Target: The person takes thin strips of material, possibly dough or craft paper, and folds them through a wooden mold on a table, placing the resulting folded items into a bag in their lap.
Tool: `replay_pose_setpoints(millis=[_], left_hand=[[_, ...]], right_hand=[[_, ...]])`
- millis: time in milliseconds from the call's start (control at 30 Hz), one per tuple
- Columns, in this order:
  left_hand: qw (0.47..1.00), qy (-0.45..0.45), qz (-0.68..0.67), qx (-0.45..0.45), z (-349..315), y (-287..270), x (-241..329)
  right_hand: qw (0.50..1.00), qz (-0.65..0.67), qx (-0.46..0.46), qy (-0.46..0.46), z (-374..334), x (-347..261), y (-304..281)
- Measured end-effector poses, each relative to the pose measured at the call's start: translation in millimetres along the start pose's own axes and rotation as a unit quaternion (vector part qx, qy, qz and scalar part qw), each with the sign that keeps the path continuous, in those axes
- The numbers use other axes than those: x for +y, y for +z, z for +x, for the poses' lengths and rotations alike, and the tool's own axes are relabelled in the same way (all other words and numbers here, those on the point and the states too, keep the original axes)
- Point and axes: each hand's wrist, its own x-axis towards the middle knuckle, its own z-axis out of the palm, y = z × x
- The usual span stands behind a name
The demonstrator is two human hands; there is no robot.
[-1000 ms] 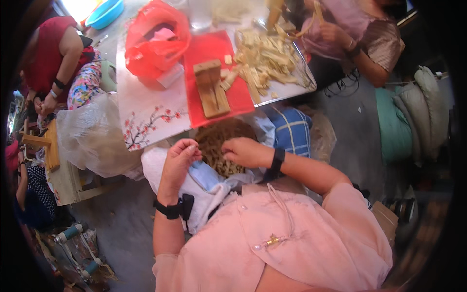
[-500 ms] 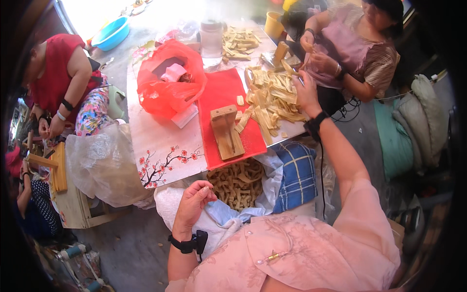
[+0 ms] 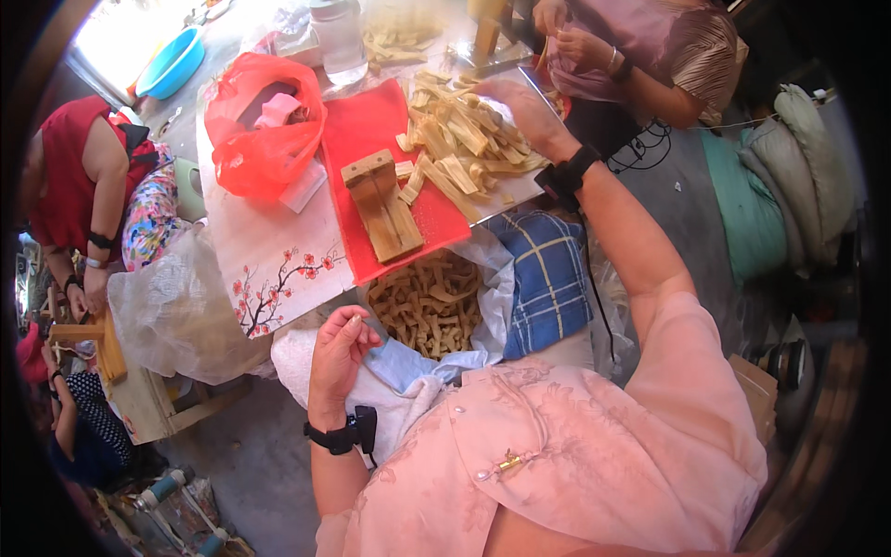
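Note:
My left hand (image 3: 338, 360) hangs beside the opening of a cloth-lined container, its fingers curled and pinched together; whatever they hold, if anything, is too small to name. Short cut pieces of pale brown dried strips (image 3: 422, 302) fill that container. My right hand (image 3: 536, 119) reaches to the far right of the table, at the edge of a heap of long yellowish dried strips (image 3: 469, 139); its fingers are blurred by glare and motion. Between the hands, a wooden block with a raised end and a lengthwise slot (image 3: 382, 209) rests on a red cloth (image 3: 362, 121).
A red plastic bag (image 3: 264, 125) and a clear jar (image 3: 340, 42) stand on the table (image 3: 269, 232). A blue checked cloth (image 3: 548, 283) hangs by the container. Co-workers sit at far right and left. Full sacks (image 3: 789, 195) stand right; a blue basin (image 3: 172, 63) lies far left.
The view has shifted, so the table sits further left and higher. My right hand has moved from the heap's right side towards its far edge. My left hand stays pinched beside the container.

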Motion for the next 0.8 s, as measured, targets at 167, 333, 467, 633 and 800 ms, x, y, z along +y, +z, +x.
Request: replay_pose_setpoints(millis=[167,333,467,633,800], left_hand=[[1.0,0.018,0.009,0.007,-5,-5,-2],[1.0,0.013,0.02,-0.003,2,-3,-2],[0.999,0.025,0.031,-0.012,1,-4,-5],[0.999,0.038,0.025,-0.006,-6,-3,-6],[0.999,0.031,0.031,0.004,-9,-6,-9]], right_hand=[[0.966,0.174,0.095,0.165,-45,-74,-1],[0.938,0.189,-0.202,0.208,-94,-114,33],[0.935,0.136,-0.257,0.205,-90,-101,57],[0.959,0.084,-0.195,0.188,-56,-73,54],[0.993,0.088,-0.035,0.065,-77,-82,76]])
